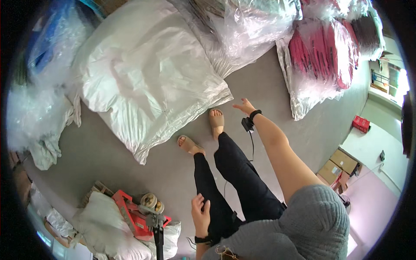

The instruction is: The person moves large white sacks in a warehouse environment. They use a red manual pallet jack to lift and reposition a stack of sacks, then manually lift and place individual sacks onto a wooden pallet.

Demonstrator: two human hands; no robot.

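Grey sleeve (315,212) foremost, white sack (147,73) lies left of right grip (245,107).

Large white plastic sack (143,78), opaque, glossy, creased all over. Lies broad side down on the grey floor (260,78), upper left to centre of the head view. Middle bulges; near edge flattened, puckered, ending in two pointed corners. Appears filled, though contents cannot be seen.
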